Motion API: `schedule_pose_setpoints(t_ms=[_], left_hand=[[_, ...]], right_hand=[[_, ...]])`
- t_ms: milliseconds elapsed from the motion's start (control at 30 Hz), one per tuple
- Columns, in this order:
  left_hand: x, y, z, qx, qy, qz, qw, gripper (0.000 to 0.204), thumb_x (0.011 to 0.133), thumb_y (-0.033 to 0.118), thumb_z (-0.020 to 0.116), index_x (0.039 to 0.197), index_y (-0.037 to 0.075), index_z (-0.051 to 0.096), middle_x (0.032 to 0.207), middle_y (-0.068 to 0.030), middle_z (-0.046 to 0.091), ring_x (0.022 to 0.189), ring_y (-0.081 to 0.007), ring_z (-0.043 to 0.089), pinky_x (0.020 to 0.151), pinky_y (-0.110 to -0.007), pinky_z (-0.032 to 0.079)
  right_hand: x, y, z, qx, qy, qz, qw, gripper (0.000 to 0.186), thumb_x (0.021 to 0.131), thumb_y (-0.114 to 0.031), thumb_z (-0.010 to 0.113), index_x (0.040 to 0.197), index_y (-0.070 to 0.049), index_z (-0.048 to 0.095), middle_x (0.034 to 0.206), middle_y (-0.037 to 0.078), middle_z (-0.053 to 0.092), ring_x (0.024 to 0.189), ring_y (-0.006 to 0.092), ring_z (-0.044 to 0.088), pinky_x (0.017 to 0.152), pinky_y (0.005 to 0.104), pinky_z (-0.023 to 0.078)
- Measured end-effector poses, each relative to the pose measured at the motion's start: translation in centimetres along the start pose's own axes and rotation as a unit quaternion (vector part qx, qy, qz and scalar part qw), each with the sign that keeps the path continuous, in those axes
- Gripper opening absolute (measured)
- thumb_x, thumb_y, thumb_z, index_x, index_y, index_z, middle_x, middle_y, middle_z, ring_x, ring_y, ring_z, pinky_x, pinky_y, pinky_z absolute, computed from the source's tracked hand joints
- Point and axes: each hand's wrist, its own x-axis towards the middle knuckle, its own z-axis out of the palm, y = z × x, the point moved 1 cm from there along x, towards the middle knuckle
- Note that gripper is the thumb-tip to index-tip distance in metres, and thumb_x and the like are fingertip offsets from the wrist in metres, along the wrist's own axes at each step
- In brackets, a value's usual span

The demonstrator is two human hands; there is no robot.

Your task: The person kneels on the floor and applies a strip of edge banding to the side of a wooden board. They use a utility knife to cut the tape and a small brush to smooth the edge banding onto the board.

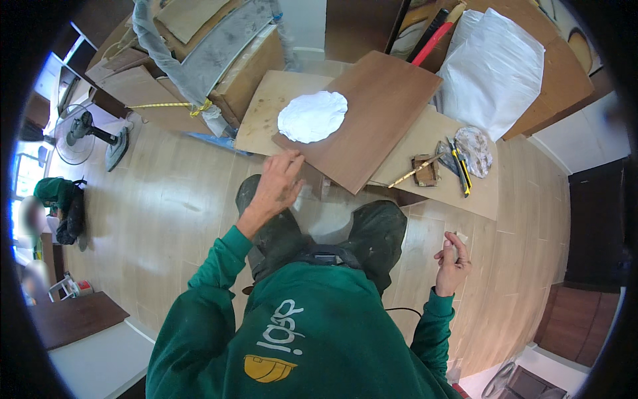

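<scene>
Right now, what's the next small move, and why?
I'd probably bring the right hand in to steady the near corner of the brown board. That corner juts toward the person, the white rounded piece lies across the board's left edge, and only the left hand is close by; whether it touches isn't clear.

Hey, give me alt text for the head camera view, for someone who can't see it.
A person's left hand is at the near edge of a brown board bearing a roundish white mass, while the right hand, fingers curled, is held out over the floor. To the board's right lie a yellow-and-black hand tool and a small brown box.
</scene>
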Motion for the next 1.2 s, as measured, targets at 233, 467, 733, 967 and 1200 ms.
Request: schedule_pose_setpoints(t_ms=[233, 467, 733, 967, 1200], left_hand=[[-0.2, 5.6, 1.6, -0.033, 0.006, 0.075, 0.997, 0.058, 0.078, 0.010, 0.073, 0.132, 0.000, 0.053, 0.133, -0.0199, 0.051, 0.124, -0.0396, 0.048, 0.105, -0.049, 0.038], [0.2, 2.4, 0.0, -0.009, -0.002, 0.019, 1.000, 0.059, 0.077, 0.009, 0.072, 0.132, 0.000, 0.052, 0.132, -0.0198, 0.052, 0.123, -0.0393, 0.049, 0.105, -0.049, 0.038], [1.0, 9.6, 1.9, -0.078, 0.008, 0.095, 0.992, 0.060, 0.075, 0.010, 0.075, 0.129, -0.002, 0.053, 0.132, -0.0202, 0.051, 0.124, -0.0391, 0.049, 0.105, -0.050, 0.039], [2.8, 11.2, 2.5, -0.161, 0.046, 0.036, 0.985, 0.053, 0.075, 0.013, 0.077, 0.123, -0.001, 0.058, 0.126, -0.0177, 0.057, 0.117, -0.0366, 0.054, 0.097, -0.047, 0.042], [6.4, 10.1, 4.7, -0.156, 0.072, 0.009, 0.985, 0.021, 0.078, 0.012, 0.073, 0.096, 0.003, 0.070, 0.110, -0.0122, 0.065, 0.102, -0.0331, 0.060, 0.087, -0.044, 0.046]], right_hand=[[-1.2, -0.5, 2.1, 0.035, -0.052, 0.021, 0.998, 0.020, 0.093, -0.008, 0.067, 0.111, -0.001, 0.072, 0.092, 0.006, 0.069, 0.062, 0.0091, 0.057, 0.058, 0.0240, 0.045], [-2.8, -0.3, 2.9, 0.056, -0.050, 0.033, 0.997, 0.018, 0.093, -0.007, 0.065, 0.109, -0.002, 0.073, 0.084, 0.004, 0.068, 0.059, 0.0084, 0.058, 0.053, 0.0213, 0.041], [-3.6, 0.0, 3.3, 0.063, -0.082, 0.070, 0.992, 0.019, 0.093, -0.008, 0.066, 0.109, 0.000, 0.072, 0.096, 0.007, 0.070, 0.065, 0.0099, 0.059, 0.060, 0.0255, 0.050], [-3.9, 0.3, 3.8, 0.048, -0.093, 0.087, 0.991, 0.019, 0.093, -0.008, 0.066, 0.110, -0.001, 0.072, 0.099, 0.007, 0.070, 0.066, 0.0098, 0.060, 0.059, 0.0253, 0.050], [-3.9, -1.0, 5.2, 0.104, -0.107, 0.073, 0.986, 0.025, 0.094, -0.009, 0.066, 0.118, -0.001, 0.068, 0.106, 0.009, 0.071, 0.064, 0.0090, 0.060, 0.057, 0.0243, 0.051]])
